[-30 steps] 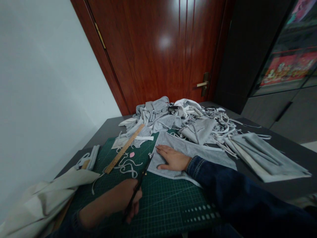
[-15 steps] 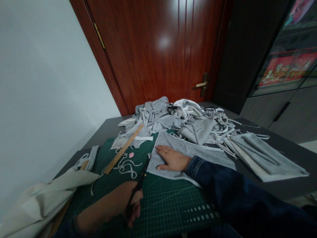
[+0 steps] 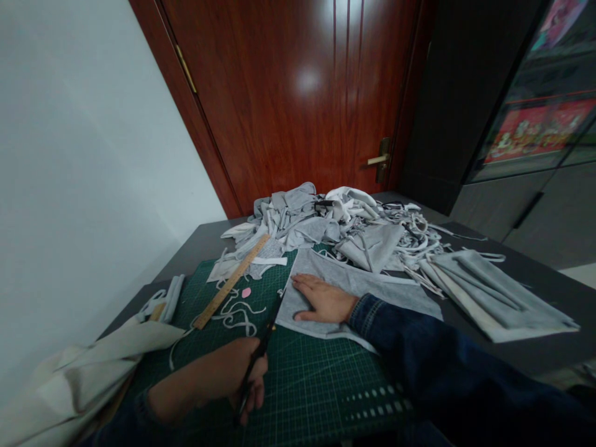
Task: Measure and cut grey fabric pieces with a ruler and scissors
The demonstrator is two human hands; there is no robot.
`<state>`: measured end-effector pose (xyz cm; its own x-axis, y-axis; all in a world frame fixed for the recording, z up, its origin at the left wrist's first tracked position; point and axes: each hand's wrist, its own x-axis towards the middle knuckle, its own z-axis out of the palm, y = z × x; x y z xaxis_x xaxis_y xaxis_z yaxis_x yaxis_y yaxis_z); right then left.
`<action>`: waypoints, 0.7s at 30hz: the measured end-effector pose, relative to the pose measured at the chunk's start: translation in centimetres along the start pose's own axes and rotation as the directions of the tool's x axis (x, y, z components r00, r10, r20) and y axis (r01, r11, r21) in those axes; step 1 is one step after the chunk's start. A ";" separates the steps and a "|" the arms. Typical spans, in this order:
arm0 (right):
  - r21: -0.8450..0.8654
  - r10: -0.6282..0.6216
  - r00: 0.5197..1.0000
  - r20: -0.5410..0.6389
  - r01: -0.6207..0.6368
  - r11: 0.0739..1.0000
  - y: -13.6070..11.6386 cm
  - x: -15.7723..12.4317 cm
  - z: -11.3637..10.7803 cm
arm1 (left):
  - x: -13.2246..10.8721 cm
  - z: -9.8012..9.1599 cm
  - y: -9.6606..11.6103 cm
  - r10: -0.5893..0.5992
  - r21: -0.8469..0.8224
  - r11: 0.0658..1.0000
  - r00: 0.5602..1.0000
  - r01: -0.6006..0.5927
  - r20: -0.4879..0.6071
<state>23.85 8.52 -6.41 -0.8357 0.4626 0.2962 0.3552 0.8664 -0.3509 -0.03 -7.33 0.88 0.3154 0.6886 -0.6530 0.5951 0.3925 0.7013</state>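
My left hand (image 3: 223,375) is closed round the handles of dark scissors (image 3: 261,343). The blades point away from me along the left edge of a grey fabric piece (image 3: 372,287). That piece lies on a green cutting mat (image 3: 316,385). My right hand (image 3: 326,299), in a dark denim sleeve, lies flat and open on the fabric with its fingers pointing left, close to the blade tips.
A wooden ruler (image 3: 230,282), a pink chalk piece (image 3: 246,291) and loose grey strips (image 3: 237,311) lie on the mat's left. A heap of grey scraps (image 3: 326,220) fills the back. Folded grey fabric (image 3: 493,292) lies right, cream cloth (image 3: 69,372) left. Behind stands a red-brown door (image 3: 298,93).
The left hand and scissors have shifted very slightly along the fabric's edge. The right hand stays flat on the fabric.
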 end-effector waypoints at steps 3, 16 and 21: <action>0.007 -0.007 1.000 -0.017 0.007 1.000 -0.3 -0.1 -0.3 | 0.2 -0.5 -0.4 -0.018 0.005 1.000 1.000 0.018 -0.003; 0.003 0.005 1.000 -0.022 -0.004 1.000 -0.3 -0.1 -0.1 | 1.9 -0.7 -0.9 0.002 0.009 1.000 1.000 -0.002 0.022; -0.004 0.015 1.000 -0.016 -0.015 1.000 -0.4 -0.1 -0.2 | 2.2 -0.4 -0.9 0.017 -0.025 1.000 1.000 -0.017 0.010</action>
<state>23.86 8.13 -6.13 -0.8232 0.4786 0.3054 0.3696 0.8601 -0.3516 -0.15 -5.91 -1.07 0.3327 0.6893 -0.6436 0.5711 0.3958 0.7192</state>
